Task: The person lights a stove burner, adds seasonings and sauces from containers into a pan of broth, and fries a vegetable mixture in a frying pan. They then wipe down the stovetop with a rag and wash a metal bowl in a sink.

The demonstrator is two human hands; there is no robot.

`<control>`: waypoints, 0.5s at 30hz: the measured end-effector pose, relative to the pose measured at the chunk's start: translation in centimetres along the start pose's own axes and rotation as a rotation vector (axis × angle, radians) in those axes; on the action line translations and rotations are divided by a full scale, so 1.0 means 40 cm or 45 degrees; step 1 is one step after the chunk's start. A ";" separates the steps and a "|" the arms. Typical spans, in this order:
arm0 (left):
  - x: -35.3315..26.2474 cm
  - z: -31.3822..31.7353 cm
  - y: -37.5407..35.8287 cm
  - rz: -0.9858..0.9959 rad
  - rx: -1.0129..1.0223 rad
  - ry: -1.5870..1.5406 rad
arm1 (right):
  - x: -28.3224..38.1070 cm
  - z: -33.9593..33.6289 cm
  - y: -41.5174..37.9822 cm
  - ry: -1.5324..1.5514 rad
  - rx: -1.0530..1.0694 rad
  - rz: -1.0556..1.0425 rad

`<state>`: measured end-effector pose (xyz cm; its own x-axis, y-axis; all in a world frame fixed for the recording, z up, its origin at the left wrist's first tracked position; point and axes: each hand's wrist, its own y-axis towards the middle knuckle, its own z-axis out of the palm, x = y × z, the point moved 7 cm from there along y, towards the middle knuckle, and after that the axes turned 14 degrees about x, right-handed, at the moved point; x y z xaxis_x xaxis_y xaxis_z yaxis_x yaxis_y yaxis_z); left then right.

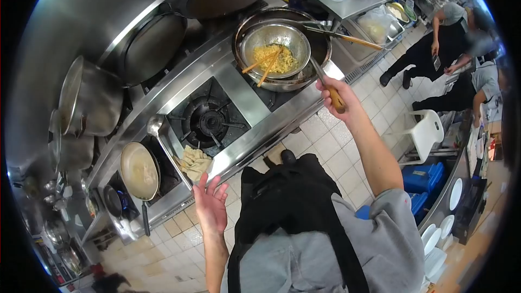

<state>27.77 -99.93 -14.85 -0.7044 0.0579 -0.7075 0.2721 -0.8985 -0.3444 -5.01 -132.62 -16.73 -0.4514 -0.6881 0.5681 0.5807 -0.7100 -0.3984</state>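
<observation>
My right hand [339, 97] is closed round the wooden handle of a metal utensil [337, 101], whose far end reaches the edge of a metal bowl [302, 39]. Yellow food [281, 61] and a pair of wooden chopsticks [267, 69] lie in this bowl, which sits inside a large dark wok [321, 49] on the stove. My left hand [211, 204] is empty, with its fingers spread, just below a folded beige cloth [194, 163] and the end of a long ladle [155, 125] resting on the stove edge.
A bare burner [210, 121] lies between the wok and a light pan [139, 171]. Large pots [100, 100] stand at the left. Two people [429, 49] are at the right, near a white stool [425, 133] and blue bins [426, 178]. Plates [433, 241] line the lower right counter.
</observation>
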 end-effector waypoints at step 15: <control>-0.078 -0.173 -0.002 -0.121 -0.073 0.138 | -0.108 0.268 -0.186 -0.146 -0.225 -0.377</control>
<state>34.48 -97.02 -16.86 -0.6547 0.1910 -0.7314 0.2468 -0.8606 -0.4456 -0.12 -122.76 -8.49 -0.4977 -0.4345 0.7507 0.3055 -0.8978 -0.3171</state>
